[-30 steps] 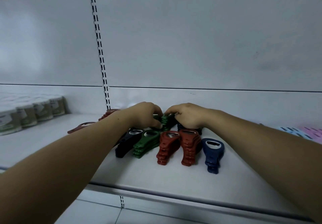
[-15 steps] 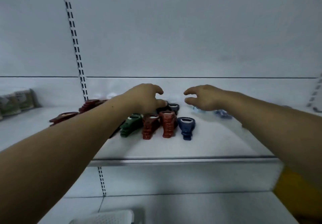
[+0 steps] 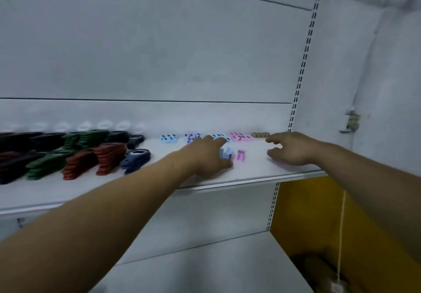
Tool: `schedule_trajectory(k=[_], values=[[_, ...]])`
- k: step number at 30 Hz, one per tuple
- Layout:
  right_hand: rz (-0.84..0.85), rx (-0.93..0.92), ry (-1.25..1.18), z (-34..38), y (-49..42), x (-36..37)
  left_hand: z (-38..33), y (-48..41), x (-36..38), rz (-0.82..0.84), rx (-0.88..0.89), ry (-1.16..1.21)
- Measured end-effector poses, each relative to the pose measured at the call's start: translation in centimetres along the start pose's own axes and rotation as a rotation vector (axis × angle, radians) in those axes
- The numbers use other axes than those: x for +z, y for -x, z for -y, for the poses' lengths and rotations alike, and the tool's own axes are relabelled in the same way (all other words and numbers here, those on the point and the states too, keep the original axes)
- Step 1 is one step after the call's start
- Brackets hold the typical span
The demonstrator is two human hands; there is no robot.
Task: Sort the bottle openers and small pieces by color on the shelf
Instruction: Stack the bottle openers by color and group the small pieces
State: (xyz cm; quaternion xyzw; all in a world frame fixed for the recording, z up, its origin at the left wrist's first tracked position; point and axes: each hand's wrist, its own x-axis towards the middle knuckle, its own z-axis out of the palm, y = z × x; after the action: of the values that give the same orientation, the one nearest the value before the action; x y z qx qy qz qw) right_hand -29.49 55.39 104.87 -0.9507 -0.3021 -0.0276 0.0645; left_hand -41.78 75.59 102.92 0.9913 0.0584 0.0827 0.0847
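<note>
Left hand (image 3: 205, 153): over the shelf (image 3: 159, 178), fingers around a pale blue piece (image 3: 226, 152); grip too blurred to tell.
Right hand (image 3: 293, 148): fingers spread, holding nothing.
Bottle openers (image 3: 109, 156): colour stacks, 9 o'clock of left hand.

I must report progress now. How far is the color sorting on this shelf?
Done: bottle openers stand sorted: black stack, green stack, red stack, blue stack; at the back, small pieces lie grouped: light blue group, purple group, pink group, brown group. In hand: the left hand reaches a loose blue piece and loose pink piece; the right hand hovers open nearby. Left: placing those two.
</note>
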Motion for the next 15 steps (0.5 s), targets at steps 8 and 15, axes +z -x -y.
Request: schedule_trajectory(k=[8, 15], values=[[0.007, -0.356, -0.083, -3.4, -2.7, 2.2, -2.4, -3.1, 1.9, -0.044, -0.083, 0.019], [0.087, -0.404, -0.126, -4.1, -4.3, 1.3, -2.0, -2.2, 1.8, -0.169, -0.235, 0.019]])
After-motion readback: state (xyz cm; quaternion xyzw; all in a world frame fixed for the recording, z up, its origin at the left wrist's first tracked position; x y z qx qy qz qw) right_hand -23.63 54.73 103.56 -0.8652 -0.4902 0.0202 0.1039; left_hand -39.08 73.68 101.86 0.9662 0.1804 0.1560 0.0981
